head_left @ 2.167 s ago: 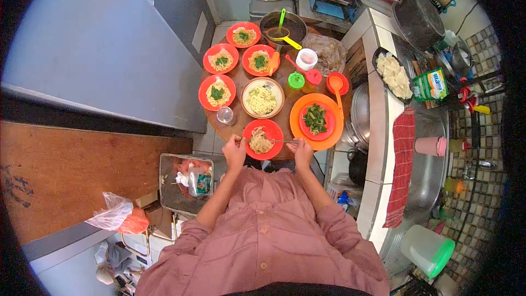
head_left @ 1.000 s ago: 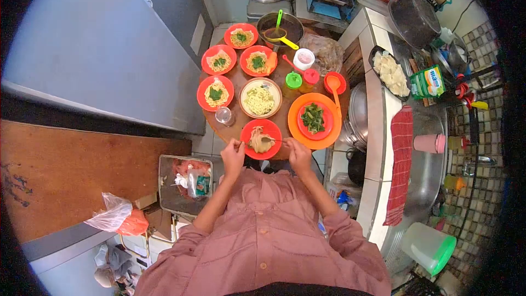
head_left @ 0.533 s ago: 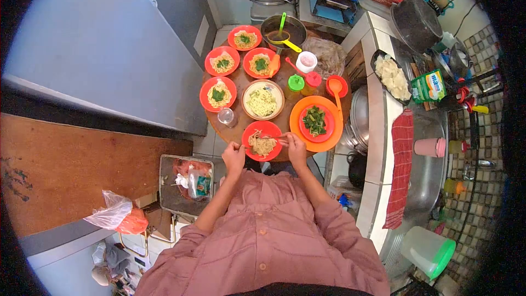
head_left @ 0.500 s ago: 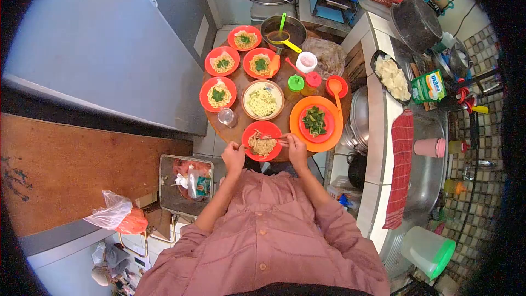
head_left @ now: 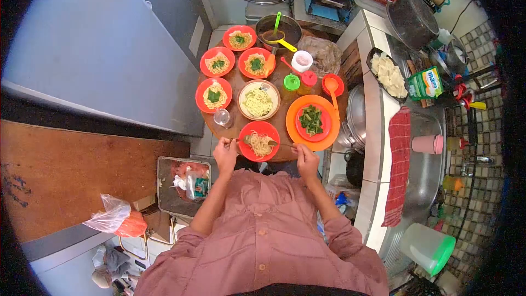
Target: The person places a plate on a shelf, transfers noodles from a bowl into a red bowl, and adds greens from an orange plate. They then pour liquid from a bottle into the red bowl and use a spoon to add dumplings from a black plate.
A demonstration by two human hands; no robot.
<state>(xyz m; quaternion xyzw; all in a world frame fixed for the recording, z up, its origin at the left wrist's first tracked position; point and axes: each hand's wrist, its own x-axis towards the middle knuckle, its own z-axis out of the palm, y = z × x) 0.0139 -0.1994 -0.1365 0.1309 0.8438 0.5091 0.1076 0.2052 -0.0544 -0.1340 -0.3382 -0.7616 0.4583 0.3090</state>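
A red bowl of noodles point(head_left: 259, 155) stands at the near edge of the round wooden table point(head_left: 227, 131). My left hand point(head_left: 225, 155) is closed on the handle of a utensil that reaches into the noodles from the left. From the right, my right hand point(head_left: 307, 161) grips a fork or spoon, its head in the same noodles point(head_left: 258, 143). Just beyond is a patterned bowl of pale noodles point(head_left: 259, 100). An orange plate point(head_left: 296, 133) to the right carries a red dish of chopped greens point(head_left: 312, 120).
Several red bowls of noodles with greens point(head_left: 214, 95) line the table's left. Beyond are a dark pan point(head_left: 293, 28), a white tub point(head_left: 302, 61), lidded jars point(head_left: 291, 81) and a clear glass point(head_left: 222, 118). A tiled counter point(head_left: 374, 159) with a sink runs along the right.
My right hand has moved right and slightly down, away from the bowl, with its utensil now stretching across to the noodles. The noodles look more gathered. The whole view has shifted slightly.
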